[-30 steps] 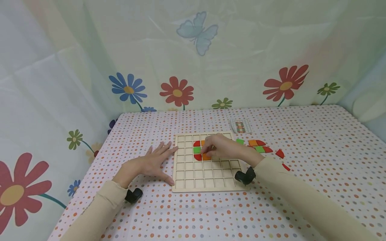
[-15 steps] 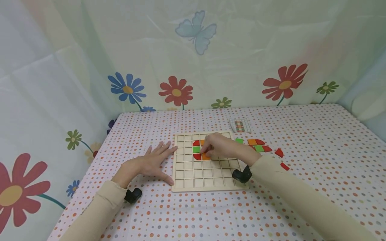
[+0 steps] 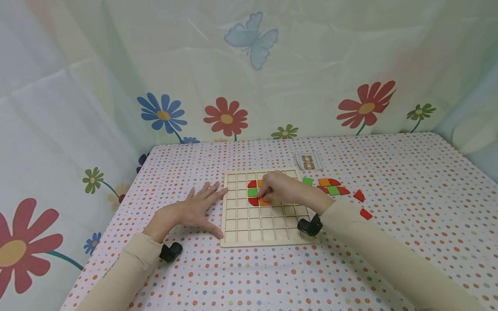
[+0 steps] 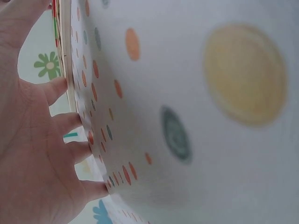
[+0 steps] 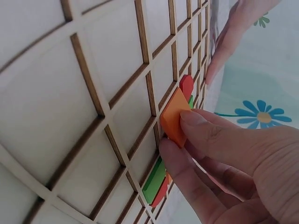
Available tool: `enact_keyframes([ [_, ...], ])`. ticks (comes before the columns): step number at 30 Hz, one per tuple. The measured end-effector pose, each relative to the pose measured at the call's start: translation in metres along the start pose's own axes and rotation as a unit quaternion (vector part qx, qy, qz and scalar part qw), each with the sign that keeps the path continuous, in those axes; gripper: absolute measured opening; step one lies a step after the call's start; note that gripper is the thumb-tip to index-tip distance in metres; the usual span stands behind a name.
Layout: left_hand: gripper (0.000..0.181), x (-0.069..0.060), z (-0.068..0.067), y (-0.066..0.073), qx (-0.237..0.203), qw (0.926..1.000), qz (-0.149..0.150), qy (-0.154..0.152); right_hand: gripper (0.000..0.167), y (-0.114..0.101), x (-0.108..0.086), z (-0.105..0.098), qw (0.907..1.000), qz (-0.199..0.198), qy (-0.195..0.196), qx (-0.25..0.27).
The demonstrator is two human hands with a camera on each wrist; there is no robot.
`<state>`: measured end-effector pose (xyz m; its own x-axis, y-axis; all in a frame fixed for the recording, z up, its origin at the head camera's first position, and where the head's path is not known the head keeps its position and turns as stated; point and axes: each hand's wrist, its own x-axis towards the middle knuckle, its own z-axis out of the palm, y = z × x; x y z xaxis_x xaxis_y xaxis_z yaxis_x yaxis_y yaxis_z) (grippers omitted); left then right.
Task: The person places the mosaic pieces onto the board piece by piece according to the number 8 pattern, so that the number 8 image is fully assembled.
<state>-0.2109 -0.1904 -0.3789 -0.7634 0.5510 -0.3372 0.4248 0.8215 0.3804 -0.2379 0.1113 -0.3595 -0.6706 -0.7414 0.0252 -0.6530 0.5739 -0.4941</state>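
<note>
Little is being changed at the board (image 3: pixel 243 235) — the orange tile (image 5: pixel 174 117) is still being pinched between the thumb and fingers of the right hand (image 3: pixel 281 186), much as it was being pinched a second ago. It is being held at a cell about midway between the board's left and right edges and nearer its far edge, just beside the lower red quarter (image 3: pixel 253 201). Whether it is being seated flat cannot be told for certain, as part of it is being hidden by the fingers.

What is being altered is slight: the right sleeve (image 3: pixel 354 235) is being drawn a little off a red piece (image 3: pixel 366 214) beyond the board's right edge, so more of that piece is being shown on the table (image 3: pixel 233 276). For the work in hand this seems to mean that the tile is being fitted rather than let go, its cell not yet being finished.

By the left hand (image 3: pixel 196 211) nothing is being gripped — its fingers are being kept spread, thumb and forefinger tips being rested at the board's left edge, where the board is presumably being steadied. Between the lower red quarter and the upper red quarter (image 3: pixel 252 184), a green tile (image 3: pixel 253 192) is being kept in place. Past the board's far right corner, a card (image 3: pixel 309 161) is being left lying.
</note>
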Motion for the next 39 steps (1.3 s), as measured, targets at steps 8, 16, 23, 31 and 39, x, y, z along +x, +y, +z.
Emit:
enact_keyframes([
  [8, 0.125, -0.001, -0.001, -0.002, -0.002, 1.0, 0.0, 0.005, 0.015, -0.001, 0.005, 0.004, 0.9988, -0.015, 0.018, -0.044],
  [16, 0.126, -0.002, 0.0, -0.003, 0.001, 1.0, -0.003, 0.004, 0.016, -0.003, -0.009, 0.004, 0.9999, 0.005, 0.015, 0.001],
  [23, 0.125, -0.002, 0.0, -0.001, -0.006, 1.0, -0.003, -0.001, 0.009, 0.005, -0.041, -0.001, 0.9997, 0.013, 0.02, -0.006],
  [31, 0.126, -0.002, 0.001, 0.002, -0.009, 1.0, -0.002, 0.0, 0.006, 0.022, -0.092, -0.039, 0.9926, 0.106, -0.036, -0.047],
  [39, 0.126, -0.003, 0.003, 0.0, -0.006, 0.9999, -0.011, 0.004, 0.011, 0.049, -0.131, -0.064, 0.9699, 0.213, -0.101, -0.061],
])
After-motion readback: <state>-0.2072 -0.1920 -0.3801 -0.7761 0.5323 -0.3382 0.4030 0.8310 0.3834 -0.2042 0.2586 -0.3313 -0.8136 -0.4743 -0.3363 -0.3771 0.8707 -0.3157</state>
